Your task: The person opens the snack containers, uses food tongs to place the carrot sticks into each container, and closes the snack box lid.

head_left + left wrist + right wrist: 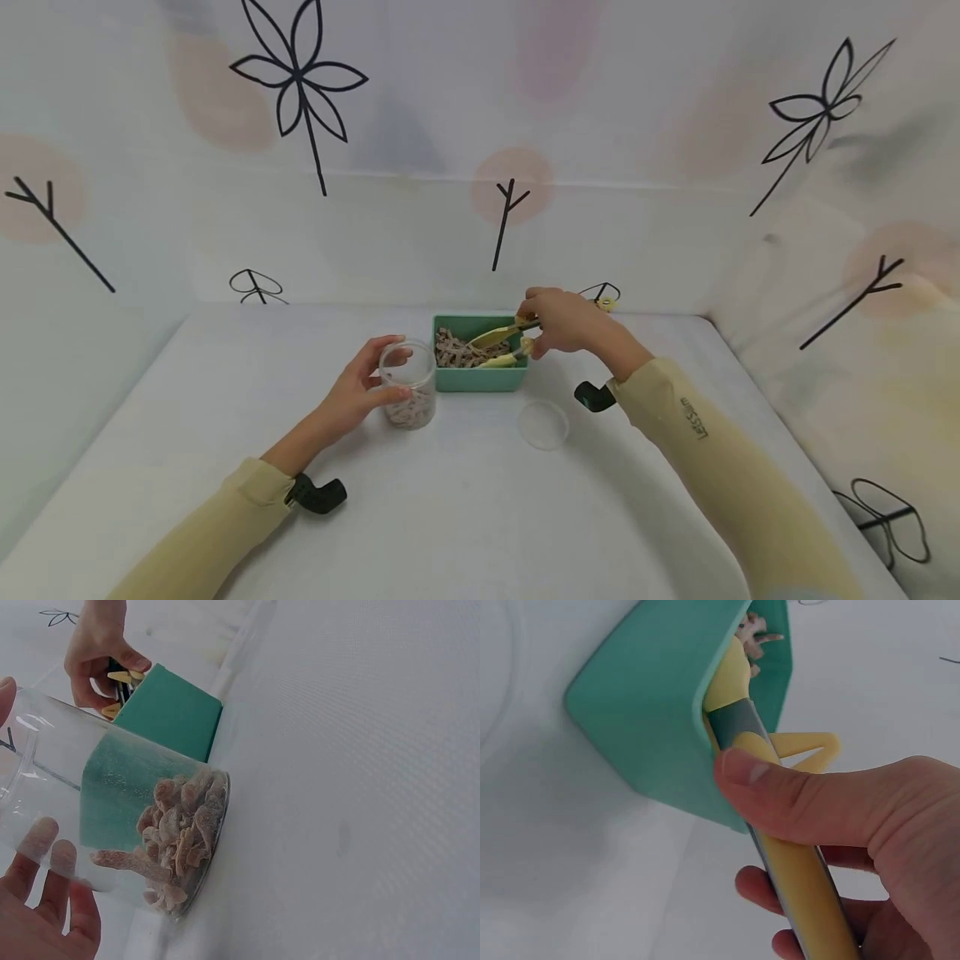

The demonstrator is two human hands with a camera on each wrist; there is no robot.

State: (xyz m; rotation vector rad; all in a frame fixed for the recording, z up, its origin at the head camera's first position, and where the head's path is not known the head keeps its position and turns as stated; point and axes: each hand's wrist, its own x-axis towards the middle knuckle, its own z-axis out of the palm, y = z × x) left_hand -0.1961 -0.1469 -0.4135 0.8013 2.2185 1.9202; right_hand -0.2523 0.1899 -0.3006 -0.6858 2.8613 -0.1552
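My left hand (351,398) grips a clear round jar (411,408), thumb on the near side and fingers on the far side. Brown, twisted dried pieces (180,840) lie in the lower part of the jar, which stands upright with its top uncovered. Yellow tongs (495,336) with grey bands are held in my right hand (566,321), its thumb pressing on one arm of them in the right wrist view. The tongs' two tips are apart and reach inside a green rectangular box (480,380), among more of the brown dried pieces (453,348).
A clear round lid (543,425) lies flat on the white tabletop (450,517), in front of the box's right end. The jar stands close to the box's left side. A pale cloth wall (405,242) with plant drawings rises behind the table.
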